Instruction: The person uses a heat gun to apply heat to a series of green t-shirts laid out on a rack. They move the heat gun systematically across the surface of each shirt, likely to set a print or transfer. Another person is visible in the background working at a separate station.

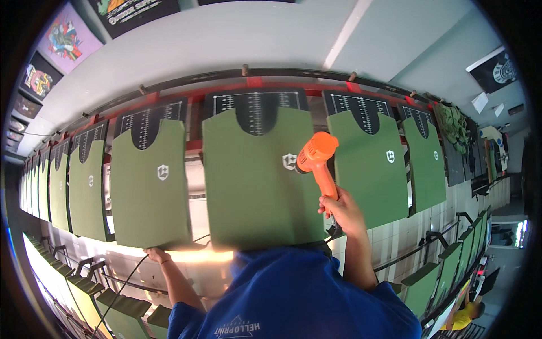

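Observation:
An orange hair dryer [318, 150] is in my right hand [344, 212], its fingers wrapped round the handle. Its nozzle points left, close to the white shield-shaped print [289, 162] on the green fabric panel [254, 198] straight ahead. This panel lies flat on a black board [257, 116] with white ruler marks, which show in the neck cutout. Low on the left, my left hand [159, 255] is closed on a thin black cord [125, 283] beside the lower edge of another green panel [149, 192]. The cord runs down toward the lower left.
More green panels [370, 164] on boards stand in a row to both sides. A dark rail with red supports [254, 81] runs behind them. Another row of green boards [422, 288] is at the lower right, where a person in yellow [464, 316] shows. Printed fabrics [68, 37] hang upper left.

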